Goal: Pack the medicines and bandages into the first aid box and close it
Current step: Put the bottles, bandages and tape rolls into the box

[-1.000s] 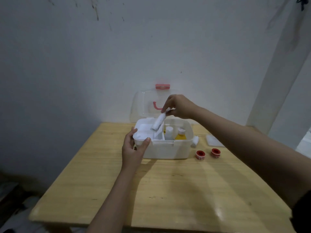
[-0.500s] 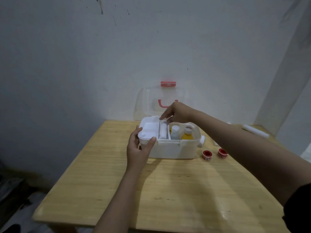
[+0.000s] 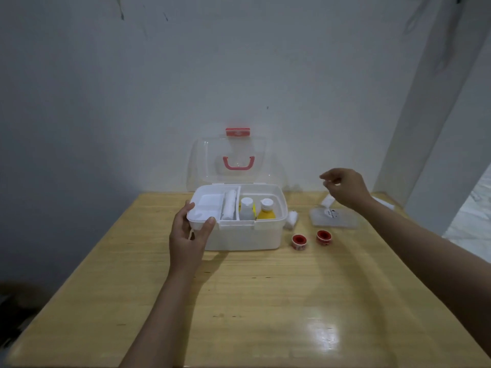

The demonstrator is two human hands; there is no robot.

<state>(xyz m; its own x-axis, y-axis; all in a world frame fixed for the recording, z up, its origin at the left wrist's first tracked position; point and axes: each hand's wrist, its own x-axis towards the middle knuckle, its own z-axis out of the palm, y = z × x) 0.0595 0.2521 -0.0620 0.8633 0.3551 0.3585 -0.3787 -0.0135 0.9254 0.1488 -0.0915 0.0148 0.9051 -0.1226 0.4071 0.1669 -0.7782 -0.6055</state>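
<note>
Partly packed: first aid box (image 3: pixel 247 235) open on counter (image 3: pixel 239 301), bandage roll (image 3: pixel 229 208) and two bottles (image 3: pixel 256 208) inside. Left hand (image 3: pixel 190 235) gripping box corner; right hand (image 3: pixel 345 188) empty, fingers loose. Still outside: tape rolls (image 3: pixel 310 240), gauze (image 3: pixel 291 220), packet (image 3: pixel 334 217); lid (image 3: pixel 228 162) unclosed.

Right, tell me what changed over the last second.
The right hand lowered the white bandage roll into the first aid box, let go, and moved right, empty, above the items beside the box. The left hand stayed gripping the box's front left corner; the lid stayed open, and the two red tape rolls stayed put.
</note>
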